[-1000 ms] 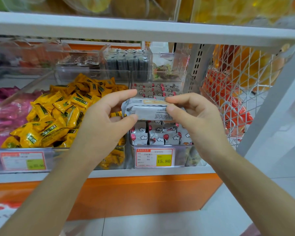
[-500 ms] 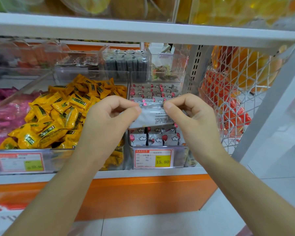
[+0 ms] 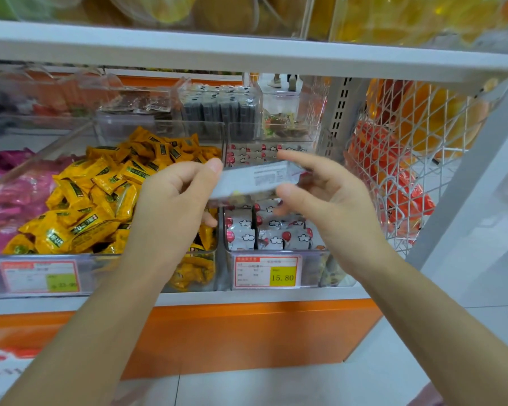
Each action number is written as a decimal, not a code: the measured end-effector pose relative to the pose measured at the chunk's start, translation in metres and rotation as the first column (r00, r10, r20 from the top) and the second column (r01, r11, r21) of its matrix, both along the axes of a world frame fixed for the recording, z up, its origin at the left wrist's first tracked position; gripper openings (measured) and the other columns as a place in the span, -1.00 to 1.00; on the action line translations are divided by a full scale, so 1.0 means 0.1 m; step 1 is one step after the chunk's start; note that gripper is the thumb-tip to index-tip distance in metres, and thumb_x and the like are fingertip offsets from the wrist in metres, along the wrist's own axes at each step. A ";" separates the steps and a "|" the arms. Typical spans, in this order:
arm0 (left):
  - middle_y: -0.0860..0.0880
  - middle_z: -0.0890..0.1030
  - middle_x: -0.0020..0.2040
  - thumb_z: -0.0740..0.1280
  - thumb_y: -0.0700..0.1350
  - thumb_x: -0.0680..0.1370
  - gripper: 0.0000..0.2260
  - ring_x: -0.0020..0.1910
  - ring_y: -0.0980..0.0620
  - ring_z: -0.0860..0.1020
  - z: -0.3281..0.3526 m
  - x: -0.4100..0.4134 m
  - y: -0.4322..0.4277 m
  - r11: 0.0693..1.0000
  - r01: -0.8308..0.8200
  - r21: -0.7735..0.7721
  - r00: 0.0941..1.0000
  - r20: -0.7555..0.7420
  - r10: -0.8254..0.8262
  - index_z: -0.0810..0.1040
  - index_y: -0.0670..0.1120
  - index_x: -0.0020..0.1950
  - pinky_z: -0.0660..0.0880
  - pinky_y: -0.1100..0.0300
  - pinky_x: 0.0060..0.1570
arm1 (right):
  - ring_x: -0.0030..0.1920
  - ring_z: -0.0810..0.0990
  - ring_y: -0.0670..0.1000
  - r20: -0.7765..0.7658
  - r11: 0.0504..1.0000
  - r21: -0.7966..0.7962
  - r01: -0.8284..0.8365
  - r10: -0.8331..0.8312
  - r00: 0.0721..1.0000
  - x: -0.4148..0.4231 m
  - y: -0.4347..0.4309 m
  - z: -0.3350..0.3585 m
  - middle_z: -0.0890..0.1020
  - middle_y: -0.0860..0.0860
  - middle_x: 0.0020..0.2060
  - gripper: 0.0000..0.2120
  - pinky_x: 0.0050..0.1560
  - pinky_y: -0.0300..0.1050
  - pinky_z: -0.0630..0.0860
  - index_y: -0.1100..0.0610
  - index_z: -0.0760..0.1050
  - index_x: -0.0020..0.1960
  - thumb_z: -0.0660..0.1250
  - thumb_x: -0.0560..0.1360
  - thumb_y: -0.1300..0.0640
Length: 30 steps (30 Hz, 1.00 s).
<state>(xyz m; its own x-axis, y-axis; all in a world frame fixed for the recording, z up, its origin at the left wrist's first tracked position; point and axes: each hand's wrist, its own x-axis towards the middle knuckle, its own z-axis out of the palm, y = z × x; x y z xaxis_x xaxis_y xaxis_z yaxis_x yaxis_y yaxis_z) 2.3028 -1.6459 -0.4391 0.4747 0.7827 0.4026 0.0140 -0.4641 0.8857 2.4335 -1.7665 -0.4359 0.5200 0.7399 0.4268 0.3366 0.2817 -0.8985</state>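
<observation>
1. The grey snack packet is held tilted in the air, just above the clear bin of balloon-printed packets.
2. The left hand pinches its left end, and the right hand holds its right end between thumb and forefinger.
3. Yellow candies lie heaped to the left.

A shop is shown. Wrapped sweets are piled in clear bins, and price tags are fixed to the fronts.

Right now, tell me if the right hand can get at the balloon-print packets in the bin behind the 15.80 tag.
Probably yes: the right hand hangs just above the open-topped bin of balloon-print packets, nothing between. It would first have to release the grey packet.
</observation>
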 end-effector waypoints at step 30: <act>0.05 0.36 0.38 0.10 0.04 0.59 -0.59 0.37 0.06 0.18 -0.17 -0.01 0.26 0.882 0.147 0.447 0.881 -0.465 0.089 0.27 0.08 0.45 0.03 0.29 0.17 | -0.01 0.29 0.00 0.806 0.745 -0.532 0.403 0.299 0.511 0.38 0.95 0.01 0.53 -0.07 -0.28 -0.74 0.02 -0.09 0.21 0.08 0.63 -0.03 0.18 0.53 0.05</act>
